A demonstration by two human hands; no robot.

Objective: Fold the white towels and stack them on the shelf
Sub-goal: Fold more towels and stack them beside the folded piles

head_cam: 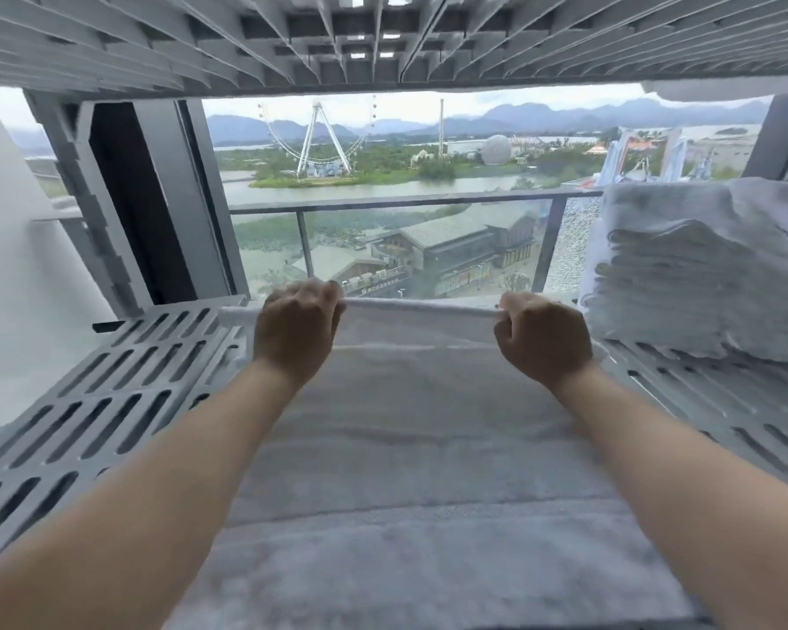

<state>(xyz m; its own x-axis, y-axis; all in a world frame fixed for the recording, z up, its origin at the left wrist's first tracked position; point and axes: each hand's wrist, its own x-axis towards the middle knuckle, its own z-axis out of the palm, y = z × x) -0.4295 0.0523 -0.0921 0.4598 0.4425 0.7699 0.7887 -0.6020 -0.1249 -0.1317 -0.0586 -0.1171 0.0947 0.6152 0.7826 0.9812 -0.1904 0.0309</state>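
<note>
A white towel [419, 447] lies spread lengthwise on the grey slotted shelf [110, 393], running from the near edge to the shelf's back. My left hand [296, 325] is closed on the towel's far edge at its left side. My right hand [542, 338] grips the same far edge at its right side. The edge is pulled taut between both fists. A stack of several folded white towels [701, 270] sits on the shelf at the right, just beyond my right hand.
Another slotted shelf [383, 34] hangs low overhead. Behind the shelf a window shows a balcony railing [410, 202] and an amusement park. A dark window frame post [142, 197] stands at the back left. Bare shelf surface extends to the towel's left.
</note>
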